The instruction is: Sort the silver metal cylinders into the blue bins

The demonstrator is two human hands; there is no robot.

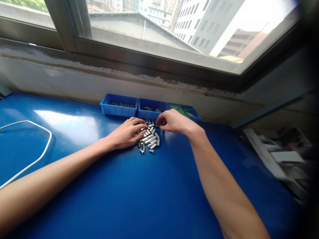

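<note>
A pile of small silver metal cylinders [149, 139] lies on the blue table [139, 192], with a few short headed pieces [151, 151] at its near edge. My left hand [129, 132] rests at the pile's left side, palm down, its fingers stretched over the pieces and partly hiding them. At the pile's far right, my right hand [171, 120] has its thumb and fingers pinched together. A bit of metal shows by those fingertips, but whether it is gripped is hidden.
Behind the pile, three blue bins stand in a row: a left bin [119, 110] of small metal parts, a middle bin [149, 114] with a few cylinders, and a right bin [196, 117] holding green material. A white cable [47, 146] curves across the left. The window wall [87, 83] rises behind.
</note>
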